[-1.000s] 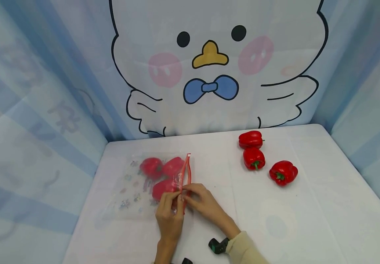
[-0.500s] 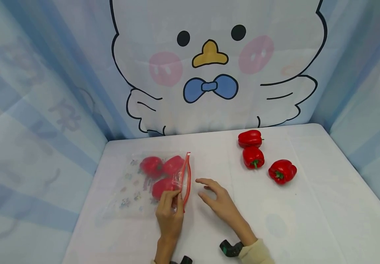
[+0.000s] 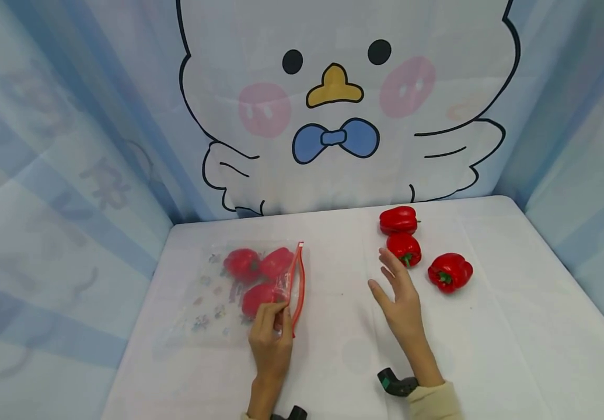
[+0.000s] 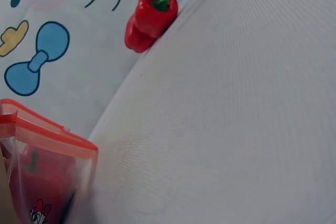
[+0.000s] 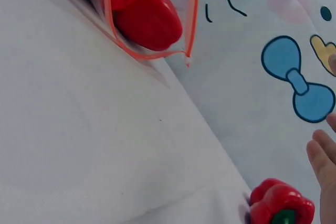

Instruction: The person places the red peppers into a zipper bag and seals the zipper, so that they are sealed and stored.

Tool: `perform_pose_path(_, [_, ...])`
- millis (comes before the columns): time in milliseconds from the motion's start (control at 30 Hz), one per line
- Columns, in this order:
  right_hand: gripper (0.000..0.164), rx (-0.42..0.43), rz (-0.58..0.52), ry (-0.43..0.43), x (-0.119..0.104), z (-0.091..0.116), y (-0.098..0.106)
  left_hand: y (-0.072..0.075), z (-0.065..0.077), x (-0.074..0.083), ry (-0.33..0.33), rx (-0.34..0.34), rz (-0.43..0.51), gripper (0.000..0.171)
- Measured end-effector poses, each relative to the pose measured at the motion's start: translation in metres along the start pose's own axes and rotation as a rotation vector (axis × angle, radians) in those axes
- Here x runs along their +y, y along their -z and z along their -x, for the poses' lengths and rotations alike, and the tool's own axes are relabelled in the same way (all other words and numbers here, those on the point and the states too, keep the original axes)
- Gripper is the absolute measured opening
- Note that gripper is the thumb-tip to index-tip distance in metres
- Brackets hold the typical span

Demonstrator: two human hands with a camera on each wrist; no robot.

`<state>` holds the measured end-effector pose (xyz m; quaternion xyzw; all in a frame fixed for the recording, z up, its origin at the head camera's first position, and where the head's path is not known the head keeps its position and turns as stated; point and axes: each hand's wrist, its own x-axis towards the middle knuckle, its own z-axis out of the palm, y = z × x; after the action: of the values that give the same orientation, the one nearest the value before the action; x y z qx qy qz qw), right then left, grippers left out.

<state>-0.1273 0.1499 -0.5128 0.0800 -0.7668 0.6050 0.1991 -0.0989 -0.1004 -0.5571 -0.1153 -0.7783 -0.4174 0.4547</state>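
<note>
A clear zip bag (image 3: 209, 326) with a red zip edge lies on the left of the table, three red bell peppers inside it. My left hand (image 3: 272, 344) pinches the bag near the front end of its zip edge. In the right wrist view the bag's mouth (image 5: 193, 11) gapes, showing peppers (image 5: 149, 22) within. My right hand (image 3: 402, 303) is above the table with fingers extended, holding nothing. Its fingertips overlap the middle loose bell pepper (image 3: 404, 245) in the head view; I cannot tell whether they touch. Another bell pepper (image 3: 450, 272) lies to the right.
A third loose bell pepper (image 3: 398, 220) lies close behind the middle one, near the back edge of the white table (image 3: 517, 326). A printed curtain (image 3: 333, 181) hangs behind the table, and more curtain stands at both sides.
My right hand has let go of the bag's zip edge and moved right toward the loose peppers. My left hand keeps its pinch on the bag, nearly still.
</note>
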Motion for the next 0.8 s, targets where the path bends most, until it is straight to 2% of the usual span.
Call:
perform_pose_path(267, [0.073,0.169,0.087,0.014,0.000,-0.005,0.034,-0.001,-0.001,-0.001,-0.008,0.006,0.007,0.023])
perform_pose_path(533, [0.076,0.293,0.185,-0.073,0.006,-0.006,0.074,-0.001,0.002,-0.002,-0.017,0.012,0.021,0.024])
perform_pose_path(800, [0.066,0.447,0.213,-0.117,0.018,-0.008,0.107,-0.003,-0.001,-0.002,-0.033,0.016,0.021,0.024])
